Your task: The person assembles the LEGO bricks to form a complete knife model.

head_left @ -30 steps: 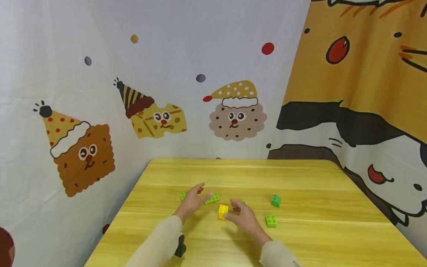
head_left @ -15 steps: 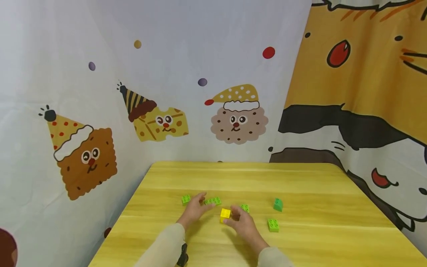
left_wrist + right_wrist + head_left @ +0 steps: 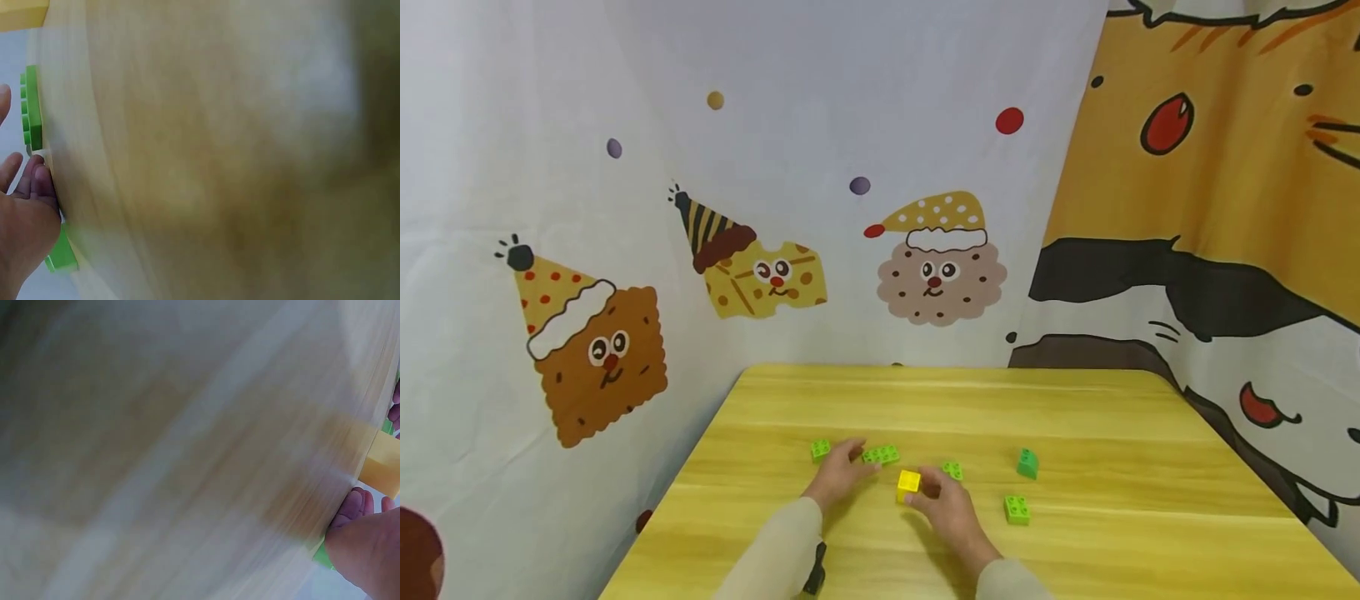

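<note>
In the head view a yellow building block [image 3: 907,485] stands upright on the table, left of my right hand [image 3: 951,510]. The right thumb reaches its near right corner, with the fingers bent beside it. In the right wrist view the yellow block [image 3: 382,464] sits just beyond the right fingertips, not enclosed by them. My left hand [image 3: 838,475] rests low over the table, fingers loosely bent. It lies between a small green block [image 3: 821,450] and a long green block [image 3: 881,454]. The left wrist view has the long block [image 3: 31,107] just past the fingertips.
Behind the right hand lies another small green block [image 3: 952,471], partly hidden. Farther right are a light green block [image 3: 1017,509] and a darker green block with a curved side [image 3: 1027,463]. A printed cloth [image 3: 790,167] hangs behind the wooden table [image 3: 1112,467].
The right hand has come a little closer to the yellow block, its fingers nearer together. The left hand has lowered slightly beside the long green block. The head view has tilted a little.
</note>
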The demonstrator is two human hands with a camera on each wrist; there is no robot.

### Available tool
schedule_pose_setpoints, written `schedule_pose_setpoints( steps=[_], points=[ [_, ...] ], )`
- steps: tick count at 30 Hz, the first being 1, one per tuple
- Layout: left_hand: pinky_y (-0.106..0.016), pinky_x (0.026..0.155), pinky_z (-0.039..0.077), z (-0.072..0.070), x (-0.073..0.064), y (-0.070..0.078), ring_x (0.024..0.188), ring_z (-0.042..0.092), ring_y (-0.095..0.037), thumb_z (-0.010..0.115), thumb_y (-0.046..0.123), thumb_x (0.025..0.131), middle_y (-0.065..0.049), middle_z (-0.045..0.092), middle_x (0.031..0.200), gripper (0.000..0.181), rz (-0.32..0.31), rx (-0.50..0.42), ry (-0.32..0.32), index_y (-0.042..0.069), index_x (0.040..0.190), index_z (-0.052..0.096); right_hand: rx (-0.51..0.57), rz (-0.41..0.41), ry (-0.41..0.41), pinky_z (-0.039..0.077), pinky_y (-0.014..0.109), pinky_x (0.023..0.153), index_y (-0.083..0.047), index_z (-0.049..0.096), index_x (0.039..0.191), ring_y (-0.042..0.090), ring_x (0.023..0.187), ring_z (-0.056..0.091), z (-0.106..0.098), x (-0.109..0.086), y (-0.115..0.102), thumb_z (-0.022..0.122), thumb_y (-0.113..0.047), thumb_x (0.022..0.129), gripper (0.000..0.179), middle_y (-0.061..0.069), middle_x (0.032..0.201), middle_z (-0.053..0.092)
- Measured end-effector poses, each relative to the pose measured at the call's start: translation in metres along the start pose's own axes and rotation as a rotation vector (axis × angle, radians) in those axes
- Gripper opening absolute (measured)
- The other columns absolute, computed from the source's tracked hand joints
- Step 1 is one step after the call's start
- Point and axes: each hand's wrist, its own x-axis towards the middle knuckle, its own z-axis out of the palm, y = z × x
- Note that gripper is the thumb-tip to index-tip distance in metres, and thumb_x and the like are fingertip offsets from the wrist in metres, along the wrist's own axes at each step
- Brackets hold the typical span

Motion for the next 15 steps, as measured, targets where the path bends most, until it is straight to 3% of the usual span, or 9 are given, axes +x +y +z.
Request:
schedule_pose_setpoints(
  steps=[15],
  points=[
    [-0.053,0.099,0.043,0.003,0.003,-0.0051,0.118,0.053,-0.04,0.074,0.018,0.091,-0.023,0.055,0.128,0.053,0.063,0.077,0.047,-0.008,0.132,0.055,0.013,-0.052,-0.016,0.053,0.04,0.084,0.001,0.064,0.123,0.025,0.099,0.062,-0.0033,-0.0007,-0.0013,0.077,-0.013,0.085,0.042,0.01,0.109,0.068]
  ],
)
